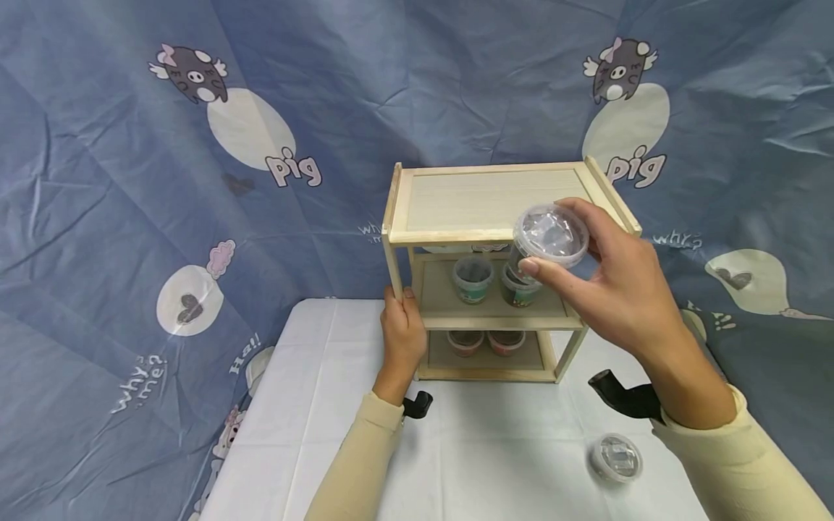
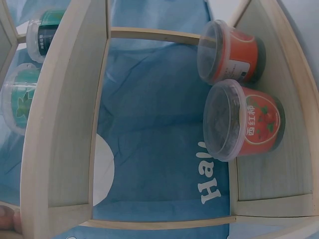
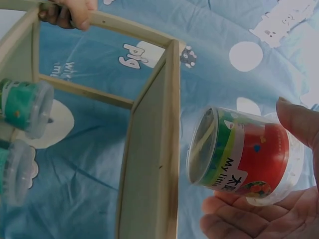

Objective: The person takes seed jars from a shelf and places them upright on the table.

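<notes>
My right hand [image 1: 619, 282] pinches a clear-lidded plastic tub [image 1: 550, 233] between thumb and fingers, just in front of the top board's front edge. Its red and green label [image 3: 261, 149] shows in the right wrist view. With my left hand [image 1: 402, 333] I grip the left front post of a small wooden shelf rack [image 1: 482, 199]. On the middle shelf stand two green-labelled tubs [image 1: 472, 281], side by side. Two red-labelled tubs [image 2: 261, 122] with clear lids sit on the bottom shelf, partly hidden from above by the middle shelf.
Another clear-lidded tub [image 1: 617, 458] lies on the white tablecloth [image 1: 495, 456], at the front right near my right sleeve. Behind the rack hangs a blue patterned cloth [image 1: 456, 87]. A black curved piece [image 1: 625, 396] sticks out from my right wrist.
</notes>
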Demonstrator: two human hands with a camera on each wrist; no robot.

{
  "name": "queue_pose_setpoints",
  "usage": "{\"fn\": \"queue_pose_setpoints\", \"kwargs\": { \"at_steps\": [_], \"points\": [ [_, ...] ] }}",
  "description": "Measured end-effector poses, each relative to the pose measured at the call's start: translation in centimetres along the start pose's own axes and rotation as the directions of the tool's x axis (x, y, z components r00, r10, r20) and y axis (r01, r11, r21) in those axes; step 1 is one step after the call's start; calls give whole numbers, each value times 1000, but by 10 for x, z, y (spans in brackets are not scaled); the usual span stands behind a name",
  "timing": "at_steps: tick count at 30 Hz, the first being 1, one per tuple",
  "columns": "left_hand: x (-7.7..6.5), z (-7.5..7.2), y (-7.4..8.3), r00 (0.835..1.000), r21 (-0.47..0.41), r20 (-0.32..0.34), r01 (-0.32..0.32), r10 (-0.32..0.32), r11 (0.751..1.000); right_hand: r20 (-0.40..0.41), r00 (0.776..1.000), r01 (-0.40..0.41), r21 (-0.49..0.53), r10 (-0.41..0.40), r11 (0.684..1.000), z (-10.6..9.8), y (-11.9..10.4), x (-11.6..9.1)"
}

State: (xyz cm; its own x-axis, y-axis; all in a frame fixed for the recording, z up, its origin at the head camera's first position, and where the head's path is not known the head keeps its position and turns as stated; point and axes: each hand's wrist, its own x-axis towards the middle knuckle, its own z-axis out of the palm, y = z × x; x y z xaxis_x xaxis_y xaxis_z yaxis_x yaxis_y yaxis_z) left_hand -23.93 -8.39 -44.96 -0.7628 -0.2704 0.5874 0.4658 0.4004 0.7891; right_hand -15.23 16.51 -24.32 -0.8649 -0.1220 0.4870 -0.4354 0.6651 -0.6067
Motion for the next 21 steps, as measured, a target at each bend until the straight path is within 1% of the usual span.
{"fn": "queue_pose_setpoints", "kwargs": {
  "at_steps": [4,11,16,21],
  "points": [
    [-1,1,-1,1000,0,-5,-2,2,1000,9,1000,-5,-16,5,1000,-3,6,-6],
    [0,1,0,1000,5,-5,-5,5,1000,-11,1000,-16,-58,15,998,-9,11,-13],
    [0,0,1,1000,3,-12,-6,6,1000,7,999,-32,-65,33,997,-10,15,-19],
    [0,-1,1,1000,-4,11,5,-5,1000,17,999,-47,-69,49,996,-12,18,-25]
  ]
}}
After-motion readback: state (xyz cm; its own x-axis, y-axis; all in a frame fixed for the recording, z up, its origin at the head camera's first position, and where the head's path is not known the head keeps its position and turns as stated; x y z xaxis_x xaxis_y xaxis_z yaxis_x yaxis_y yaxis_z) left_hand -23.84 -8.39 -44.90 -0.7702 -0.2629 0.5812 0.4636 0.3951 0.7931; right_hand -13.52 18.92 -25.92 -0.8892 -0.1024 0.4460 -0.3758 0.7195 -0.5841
